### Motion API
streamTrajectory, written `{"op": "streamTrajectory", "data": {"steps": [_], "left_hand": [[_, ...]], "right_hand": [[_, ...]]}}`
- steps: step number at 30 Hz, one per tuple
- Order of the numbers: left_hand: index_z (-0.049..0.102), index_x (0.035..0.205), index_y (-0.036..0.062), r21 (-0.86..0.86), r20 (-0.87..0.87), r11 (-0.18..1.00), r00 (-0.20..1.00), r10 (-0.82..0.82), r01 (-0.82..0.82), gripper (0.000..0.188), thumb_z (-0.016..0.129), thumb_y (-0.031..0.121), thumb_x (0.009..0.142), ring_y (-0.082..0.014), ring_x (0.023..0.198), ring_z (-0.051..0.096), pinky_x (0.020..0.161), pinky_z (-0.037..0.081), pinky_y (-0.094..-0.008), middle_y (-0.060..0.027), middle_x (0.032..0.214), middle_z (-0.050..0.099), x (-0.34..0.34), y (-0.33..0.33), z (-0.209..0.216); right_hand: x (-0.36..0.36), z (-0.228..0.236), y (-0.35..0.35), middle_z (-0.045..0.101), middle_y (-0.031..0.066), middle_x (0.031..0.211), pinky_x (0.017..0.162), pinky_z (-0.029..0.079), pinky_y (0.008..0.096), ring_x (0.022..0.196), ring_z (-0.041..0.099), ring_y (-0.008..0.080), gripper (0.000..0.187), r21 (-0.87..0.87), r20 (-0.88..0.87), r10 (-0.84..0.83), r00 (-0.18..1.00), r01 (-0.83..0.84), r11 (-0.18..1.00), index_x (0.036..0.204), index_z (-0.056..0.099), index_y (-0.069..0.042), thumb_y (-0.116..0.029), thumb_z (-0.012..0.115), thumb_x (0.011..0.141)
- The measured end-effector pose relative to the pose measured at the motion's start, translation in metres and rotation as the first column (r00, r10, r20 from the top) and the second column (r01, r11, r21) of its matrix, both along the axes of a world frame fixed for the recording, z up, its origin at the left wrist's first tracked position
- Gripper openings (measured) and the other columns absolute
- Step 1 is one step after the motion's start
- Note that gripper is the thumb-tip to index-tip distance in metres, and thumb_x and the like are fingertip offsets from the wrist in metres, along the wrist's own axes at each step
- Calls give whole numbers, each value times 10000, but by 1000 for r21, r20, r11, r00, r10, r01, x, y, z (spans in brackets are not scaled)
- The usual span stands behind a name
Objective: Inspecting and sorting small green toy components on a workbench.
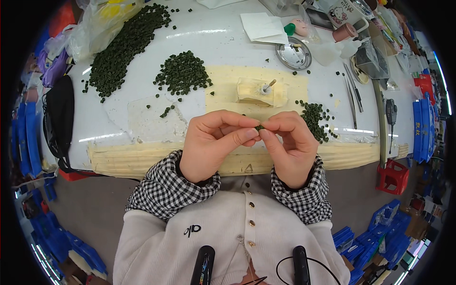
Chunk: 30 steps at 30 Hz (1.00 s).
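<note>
Between the fingertips of both my hands is a small dark green piece (259, 128), mostly covered by the fingers. My left hand (213, 142) pinches it from the left, and my right hand (292, 147) from the right, just above the table's taped front edge. Beyond them stands a tape-wrapped block (256, 92) with a short brown peg (270, 85) sticking up. Beside my right hand lies a small pile of dark green pieces (314, 121). A rounder pile of the same pieces (183, 71) sits past my left hand.
A long heap of green pieces (126, 52) spreads at the far left, beside plastic bags (95, 33). A round metal dish (293, 54) and white paper (263, 27) lie at the back. Tweezers (350, 97) rest at the right, near a black radio (391, 114). A red stool (393, 176) stands below.
</note>
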<state>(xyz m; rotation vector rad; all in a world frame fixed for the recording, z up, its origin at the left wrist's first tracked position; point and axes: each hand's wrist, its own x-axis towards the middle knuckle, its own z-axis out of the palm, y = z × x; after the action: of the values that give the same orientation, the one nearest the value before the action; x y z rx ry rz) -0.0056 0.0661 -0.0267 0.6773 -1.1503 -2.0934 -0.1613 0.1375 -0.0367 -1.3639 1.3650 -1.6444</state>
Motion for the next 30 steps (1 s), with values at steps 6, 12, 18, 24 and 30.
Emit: {"op": "streamTrajectory", "data": {"steps": [6, 12, 18, 24, 30], "left_hand": [[632, 970, -52, -63, 13, 997, 999, 38, -37, 154, 640, -33, 818, -134, 825, 637, 758, 527, -239, -116, 908, 669, -1, 2, -1], [647, 957, -47, -56, 56, 997, 997, 57, -53, 150, 648, -37, 808, -129, 800, 637, 737, 527, -232, -109, 894, 672, 0, 0, 1], [655, 972, -46, -243, 57, 968, 995, 85, -69, 164, 622, -65, 813, -137, 836, 632, 761, 521, -232, -118, 945, 653, 2, 0, 3], [632, 1013, -62, -287, 47, 954, 993, 104, -86, 196, 606, -76, 820, -150, 896, 628, 801, 521, -245, -128, 993, 638, 2, 0, 5], [622, 997, -71, -144, 40, 984, 993, 114, -107, 175, 612, -67, 822, -148, 908, 626, 810, 520, -249, -124, 975, 647, -1, 0, 8]], "right_hand": [[2, 3, 3, 590, 106, 912, 719, 498, 237, 817, 592, 147, 160, 30, 95, 12, 995, -14, 999, 914, 612, 41, 99, 633, 767], [-1, 3, 4, 616, 121, 922, 729, 508, 252, 827, 617, 172, 187, 2, -80, 24, 997, -24, 1000, 946, 639, 31, 80, 649, 766], [-3, 5, 5, 626, 125, 950, 739, 513, 262, 849, 639, 193, 228, -11, -167, 50, 985, -53, 999, 986, 658, 11, 66, 658, 765], [-3, 3, 4, 621, 123, 976, 749, 510, 256, 861, 633, 184, 244, -29, -107, 64, 992, -67, 997, 1013, 661, 1, 61, 647, 778], [-4, 7, 5, 618, 120, 986, 757, 500, 249, 870, 621, 174, 262, 15, -75, 95, 993, -94, 995, 1039, 660, -4, 58, 643, 785]]}}
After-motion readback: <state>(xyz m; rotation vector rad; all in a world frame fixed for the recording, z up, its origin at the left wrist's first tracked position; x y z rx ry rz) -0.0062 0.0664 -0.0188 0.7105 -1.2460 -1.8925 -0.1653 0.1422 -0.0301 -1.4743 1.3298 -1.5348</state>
